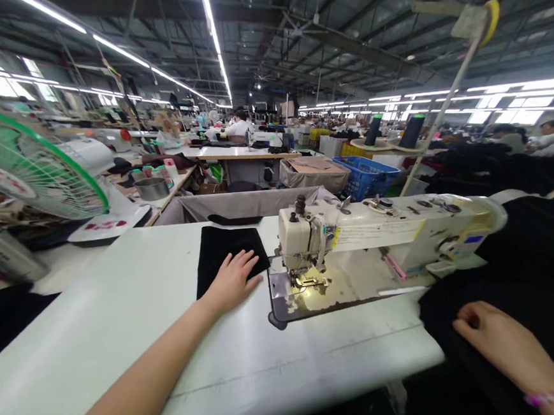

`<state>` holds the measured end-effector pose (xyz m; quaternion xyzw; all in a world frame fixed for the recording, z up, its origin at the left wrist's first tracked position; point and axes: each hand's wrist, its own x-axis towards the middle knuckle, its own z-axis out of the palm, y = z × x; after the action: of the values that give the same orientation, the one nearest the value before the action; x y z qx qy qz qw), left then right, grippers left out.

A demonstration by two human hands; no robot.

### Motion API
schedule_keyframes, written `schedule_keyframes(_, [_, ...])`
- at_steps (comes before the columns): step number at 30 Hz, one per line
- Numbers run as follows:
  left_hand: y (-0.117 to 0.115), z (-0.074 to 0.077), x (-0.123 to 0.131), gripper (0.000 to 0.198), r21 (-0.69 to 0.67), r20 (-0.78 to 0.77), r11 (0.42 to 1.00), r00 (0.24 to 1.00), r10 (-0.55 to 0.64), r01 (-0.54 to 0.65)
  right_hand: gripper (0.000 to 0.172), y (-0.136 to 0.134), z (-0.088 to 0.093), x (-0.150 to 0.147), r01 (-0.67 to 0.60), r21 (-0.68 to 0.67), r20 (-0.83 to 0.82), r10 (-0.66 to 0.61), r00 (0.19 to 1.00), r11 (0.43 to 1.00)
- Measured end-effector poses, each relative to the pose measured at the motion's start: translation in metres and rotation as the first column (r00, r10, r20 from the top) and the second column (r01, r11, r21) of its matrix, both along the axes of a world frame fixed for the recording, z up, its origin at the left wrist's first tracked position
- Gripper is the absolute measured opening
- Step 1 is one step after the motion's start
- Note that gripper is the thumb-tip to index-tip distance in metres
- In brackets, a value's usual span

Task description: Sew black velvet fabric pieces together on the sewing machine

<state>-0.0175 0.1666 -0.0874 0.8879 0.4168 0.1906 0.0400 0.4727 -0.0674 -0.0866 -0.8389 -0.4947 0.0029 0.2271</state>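
Note:
My left hand [234, 278] lies flat with its fingers spread on a black fabric piece [217, 247], left of the sewing machine [370, 232]. A narrow dark strip [234, 220] lies just behind that piece. Under the machine's lit needle area, the metal plate [350, 285] shows no cloth. At the right, my right hand [498, 337] is curled, thumb against fingers, over a large heap of black fabric [547, 295]. Its fingertips pinch or press the cloth; the fold between them is mostly hidden.
A green-rimmed fan [34, 162] and a steel flask [7, 254] stand at the left. Behind the table are a metal bowl [153, 188] and a blue crate [368, 175]. A thread stand pole [442, 111] rises behind the machine, near dark thread cones [412, 131].

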Motion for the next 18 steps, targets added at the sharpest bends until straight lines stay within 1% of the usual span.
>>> schedule_keyframes(1, [-0.005,0.005,-0.004,0.043,0.021,0.000,1.000,1.000,-0.011,0.011,0.020,-0.002,0.004,0.000,0.066,0.025,-0.091,-0.063,0.994,0.998])
schedule_keyframes(2, [-0.013,0.009,-0.006,0.039,0.040,-0.001,0.999,1.000,-0.025,0.025,0.020,-0.006,0.008,0.002,0.160,0.062,-0.198,-0.145,0.969,0.985])
schedule_keyframes(3, [-0.024,0.012,-0.006,0.035,0.056,-0.002,0.997,0.999,-0.047,0.047,0.021,-0.011,0.012,0.003,0.281,0.107,-0.296,-0.239,0.925,0.954])
schedule_keyframes(4, [-0.037,0.015,-0.003,0.031,0.066,0.004,0.994,0.996,-0.084,0.083,0.021,-0.015,0.017,0.002,0.409,0.152,-0.377,-0.330,0.866,0.900])
schedule_keyframes(5, [-0.052,0.018,0.001,0.029,0.069,0.020,0.989,0.991,-0.135,0.133,0.023,-0.020,0.021,-0.003,0.515,0.203,-0.433,-0.396,0.810,0.833])
schedule_keyframes(6, [-0.068,0.021,0.008,0.029,0.068,0.053,0.979,0.979,-0.196,0.193,0.023,-0.024,0.026,-0.012,0.565,0.250,-0.465,-0.414,0.783,0.787])
schedule_keyframes(7, [-0.084,0.024,0.017,0.030,0.063,0.100,0.965,0.960,-0.261,0.256,0.022,-0.026,0.032,-0.027,0.551,0.288,-0.479,-0.380,0.791,0.783])
schedule_keyframes(8, [-0.100,0.028,0.026,0.033,0.049,0.158,0.947,0.934,-0.320,0.316,0.021,-0.027,0.038,-0.047,0.476,0.317,-0.487,-0.290,0.824,0.820])
schedule_keyframes(9, [-0.115,0.032,0.037,0.041,0.026,0.217,0.930,0.906,-0.364,0.368,0.021,-0.026,0.045,-0.072,0.314,0.330,-0.503,-0.116,0.857,0.890])
schedule_keyframes(10, [-0.129,0.038,0.048,0.054,-0.002,0.274,0.913,0.878,-0.392,0.408,0.022,-0.023,0.051,-0.100,0.137,0.334,-0.528,0.065,0.847,0.932])
schedule_keyframes(11, [-0.140,0.044,0.058,0.071,-0.033,0.332,0.895,0.850,-0.409,0.444,0.024,-0.019,0.058,-0.129,-0.041,0.325,-0.582,0.234,0.779,0.945])
schedule_keyframes(12, [-0.149,0.050,0.067,0.082,-0.056,0.399,0.876,0.815,-0.421,0.480,0.025,-0.013,0.064,-0.157,-0.192,0.308,-0.662,0.355,0.660,0.932])
schedule_keyframes(13, [-0.155,0.057,0.076,0.083,-0.072,0.475,0.855,0.771,-0.424,0.514,0.025,-0.005,0.069,-0.181,-0.333,0.270,-0.748,0.415,0.518,0.903])
schedule_keyframes(14, [-0.158,0.063,0.082,0.070,-0.083,0.555,0.839,0.724,-0.409,0.537,0.025,0.002,0.074,-0.200,-0.399,0.253,-0.820,0.415,0.395,0.881])
schedule_keyframes(15, [-0.159,0.069,0.087,0.048,-0.089,0.635,0.841,0.681,-0.365,0.534,0.028,0.008,0.079,-0.214,-0.391,0.271,-0.872,0.396,0.286,0.879])
schedule_keyframes(16, [-0.157,0.075,0.089,0.026,-0.103,0.703,0.861,0.649,-0.291,0.498,0.035,0.012,0.083,-0.222,-0.355,0.291,-0.904,0.377,0.201,0.888])
schedule_keyframes(17, [-0.154,0.080,0.090,0.012,-0.133,0.752,0.892,0.630,-0.194,0.433,0.045,0.013,0.086,-0.226,-0.301,0.322,-0.918,0.373,0.131,0.898])
schedule_keyframes(18, [-0.150,0.084,0.088,0.014,-0.175,0.778,0.921,0.622,-0.088,0.349,0.060,0.011,0.090,-0.226,-0.235,0.366,-0.917,0.392,0.077,0.901])
